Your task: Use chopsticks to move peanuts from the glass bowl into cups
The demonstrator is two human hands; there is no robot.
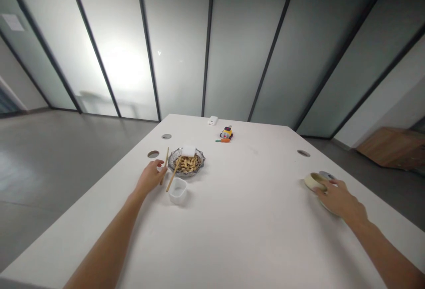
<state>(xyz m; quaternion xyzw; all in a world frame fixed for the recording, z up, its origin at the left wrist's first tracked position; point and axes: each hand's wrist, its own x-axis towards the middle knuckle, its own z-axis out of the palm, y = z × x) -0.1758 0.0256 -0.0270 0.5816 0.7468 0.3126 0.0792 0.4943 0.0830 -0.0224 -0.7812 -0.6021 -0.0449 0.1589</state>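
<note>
My left hand [152,177] is at the left of the table, its thumb and fingers closed at a thin wooden chopstick [167,154]. A second chopstick [172,177] leans on the rim of a clear, scalloped bowl [171,165] filled with peanuts [188,164]. On the bowl's far side sits a small white object [189,151]. Just in front stands a small clear plastic container [178,191]. Over at the right, my right hand [340,200] grips a cream roll of tape [312,183]. Beneath that palm shows the edge of another pale round thing, mostly hidden.
Toward the far end of the white table [245,218] are a yellow toy car [227,133], a toy carrot [226,140] and a white box-like device [213,121]. Round holes [153,154] pierce the tabletop along both sides. Frosted glass panels [179,50] stand behind.
</note>
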